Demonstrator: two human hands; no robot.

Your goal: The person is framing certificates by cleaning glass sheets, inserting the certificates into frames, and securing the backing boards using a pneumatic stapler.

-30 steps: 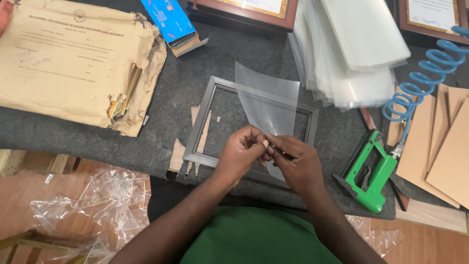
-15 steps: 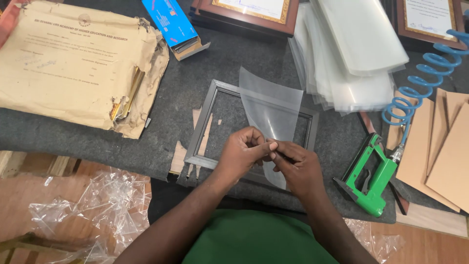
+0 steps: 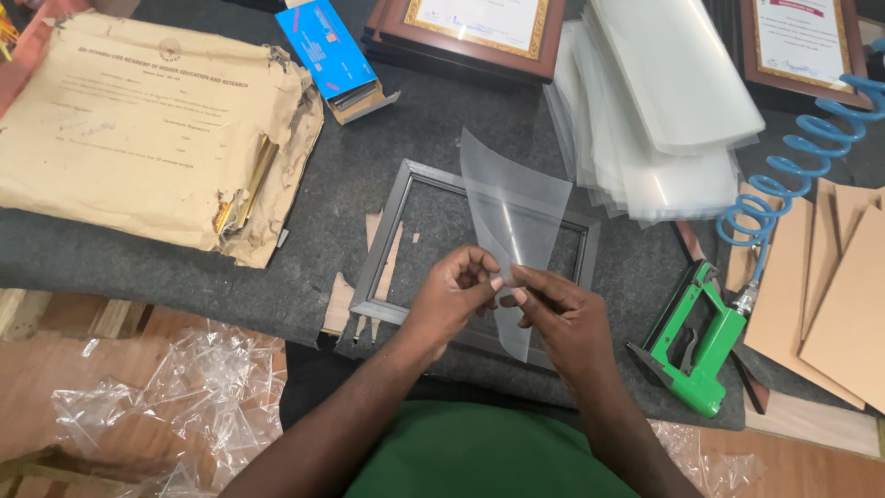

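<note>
Both hands pinch a clear plastic sheet (image 3: 510,207) at its near edge, holding it tilted above an empty grey picture frame (image 3: 388,236) that lies flat on the dark felt table. My left hand (image 3: 451,300) grips the sheet with thumb and fingertips. My right hand (image 3: 562,319) meets it from the right, fingertips touching the same edge. The sheet's far corner points up and away from me.
A stack of clear sheets (image 3: 659,111) lies at the back right. A green pneumatic stapler (image 3: 701,355) with a blue coiled hose (image 3: 793,180) sits right, beside brown backing boards (image 3: 843,295). A torn brown envelope (image 3: 138,138), blue box (image 3: 329,51), framed certificates (image 3: 475,28) and crumpled plastic wrap (image 3: 184,397) surround.
The hands have kept pinching the sheet's near edge over the frame, with fingers shifting slightly. The sheet stays tilted in nearly the same place.
</note>
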